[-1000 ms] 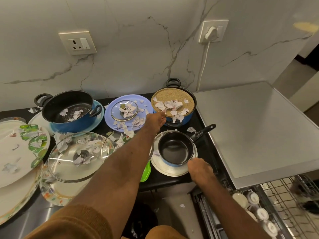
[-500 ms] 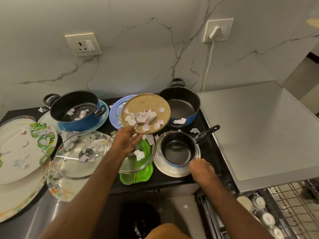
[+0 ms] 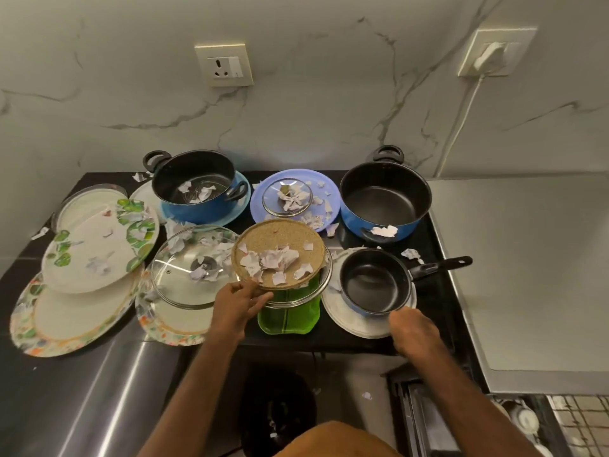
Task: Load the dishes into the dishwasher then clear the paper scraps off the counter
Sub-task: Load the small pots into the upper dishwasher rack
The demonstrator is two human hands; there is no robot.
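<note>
My left hand (image 3: pixel 238 303) pinches the near rim of a round cork mat (image 3: pixel 263 240) that carries a heap of paper scraps (image 3: pixel 275 260), held above a glass lid and a green dish (image 3: pixel 290 316). My right hand (image 3: pixel 413 328) rests at the near edge of the white plate (image 3: pixel 356 324) under the small black saucepan (image 3: pixel 374 282). The blue pot (image 3: pixel 384 199) at the back right stands uncovered, one scrap on its near handle. Another blue pot (image 3: pixel 197 184) at the back left holds scraps. The dishwasher rack (image 3: pixel 527 420) shows at the bottom right.
A purple plate (image 3: pixel 326 192) with a small glass lid (image 3: pixel 286 197) sits between the pots. A large glass lid (image 3: pixel 184 275) and several floral plates (image 3: pixel 99 245) crowd the left. A steel worktop (image 3: pixel 534 258) lies on the right. A dark bin (image 3: pixel 276 410) stands below.
My left hand lifted the cork mat with its scraps off the back right pot and carried it toward me and lower. My right hand stayed by the saucepan's plate.
</note>
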